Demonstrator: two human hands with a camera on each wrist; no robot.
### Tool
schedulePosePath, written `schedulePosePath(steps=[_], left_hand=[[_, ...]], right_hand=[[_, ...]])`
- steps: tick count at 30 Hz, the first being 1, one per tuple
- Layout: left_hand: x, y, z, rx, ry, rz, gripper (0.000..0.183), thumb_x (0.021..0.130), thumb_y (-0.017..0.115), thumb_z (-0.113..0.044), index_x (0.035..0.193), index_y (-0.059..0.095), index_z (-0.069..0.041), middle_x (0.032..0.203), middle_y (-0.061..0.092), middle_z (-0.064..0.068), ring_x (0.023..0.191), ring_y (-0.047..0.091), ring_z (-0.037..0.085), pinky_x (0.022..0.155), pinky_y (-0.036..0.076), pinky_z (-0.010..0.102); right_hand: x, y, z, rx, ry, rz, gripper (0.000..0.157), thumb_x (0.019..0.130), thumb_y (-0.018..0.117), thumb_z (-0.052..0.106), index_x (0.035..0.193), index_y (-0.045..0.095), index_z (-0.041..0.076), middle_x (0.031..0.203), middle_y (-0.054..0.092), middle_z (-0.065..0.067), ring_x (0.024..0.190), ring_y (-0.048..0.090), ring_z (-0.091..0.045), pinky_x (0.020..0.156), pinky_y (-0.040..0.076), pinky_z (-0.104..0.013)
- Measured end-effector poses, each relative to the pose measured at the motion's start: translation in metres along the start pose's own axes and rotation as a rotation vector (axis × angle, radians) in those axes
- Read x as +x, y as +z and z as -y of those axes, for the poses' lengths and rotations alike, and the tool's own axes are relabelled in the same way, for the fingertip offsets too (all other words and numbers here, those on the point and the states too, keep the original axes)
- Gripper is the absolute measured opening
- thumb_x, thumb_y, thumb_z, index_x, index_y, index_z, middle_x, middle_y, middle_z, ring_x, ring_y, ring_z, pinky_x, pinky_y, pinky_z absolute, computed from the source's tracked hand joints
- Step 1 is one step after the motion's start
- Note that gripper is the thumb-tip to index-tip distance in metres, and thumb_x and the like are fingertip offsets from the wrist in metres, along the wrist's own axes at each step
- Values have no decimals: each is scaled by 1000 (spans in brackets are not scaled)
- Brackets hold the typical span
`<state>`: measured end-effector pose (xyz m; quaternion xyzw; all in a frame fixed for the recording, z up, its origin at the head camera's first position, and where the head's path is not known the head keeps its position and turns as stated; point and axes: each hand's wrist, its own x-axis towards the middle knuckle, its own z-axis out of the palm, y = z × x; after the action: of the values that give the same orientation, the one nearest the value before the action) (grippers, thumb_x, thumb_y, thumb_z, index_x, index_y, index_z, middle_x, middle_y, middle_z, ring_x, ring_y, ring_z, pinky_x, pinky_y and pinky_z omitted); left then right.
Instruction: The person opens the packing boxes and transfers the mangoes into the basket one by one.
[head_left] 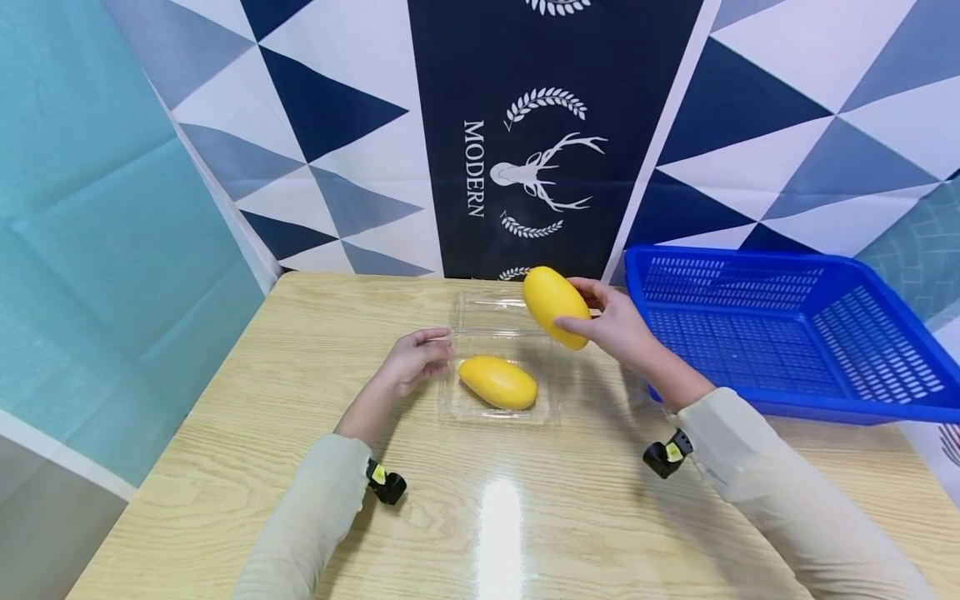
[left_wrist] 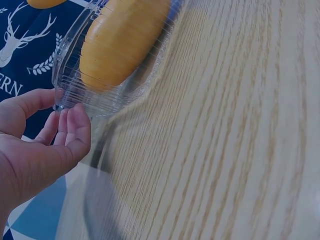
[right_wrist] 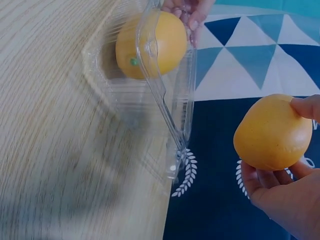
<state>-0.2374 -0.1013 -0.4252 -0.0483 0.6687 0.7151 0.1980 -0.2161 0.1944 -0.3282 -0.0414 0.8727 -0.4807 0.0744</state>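
A yellow mango (head_left: 550, 302) is gripped in my right hand (head_left: 617, 327), thumb on one side and fingers on the other, raised over the right side of a clear plastic clamshell container (head_left: 452, 408). Inside that container a second mango (head_left: 497, 383) lies on its side. The container's hinged lid (head_left: 483, 313) stands open toward the wall. My left hand (head_left: 412, 360) pinches the container's left rim between thumb and fingertips, as the left wrist view shows. In the right wrist view the held mango (right_wrist: 272, 132) is apart from the container.
A blue plastic basket (head_left: 825, 408) with slotted sides stands at the right of the wooden table (head_left: 247, 467), close to my right forearm. A patterned cloth wall (head_left: 360, 158) rises right behind the table's far edge.
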Motion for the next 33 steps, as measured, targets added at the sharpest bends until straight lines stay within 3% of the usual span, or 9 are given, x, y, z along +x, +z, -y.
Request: schedulePosePath(steps=[12,24,33], left_hand=[[1,0,0,-12,-6,-3,50,88,56,2,135,44,-2,135,45,19,92,57,17,77,51,22],[0,-1,-2,-3,1,2,49,88,57,1,135,44,-3,136,45,19,95,56,19,87,50,29],[1,0,-1,-6,-4,1,50,87,57,1,135,44,-3,135,45,19,93,56,18,81,51,25]], right_hand=[[-4,-10,-3,19,-4,-30,72,84,69,33,144,34,13,136,45,-12,117,45,-30,98,47,-42],[-4,-17,-5,-18,3,-87,72,85,68,35,144,34,12,132,46,-14,114,45,-29,97,46,-42],[-5,-22,-7,-12,20,-118,72,85,67,35,144,34,11,133,46,-15,114,45,-29,99,45,-42]])
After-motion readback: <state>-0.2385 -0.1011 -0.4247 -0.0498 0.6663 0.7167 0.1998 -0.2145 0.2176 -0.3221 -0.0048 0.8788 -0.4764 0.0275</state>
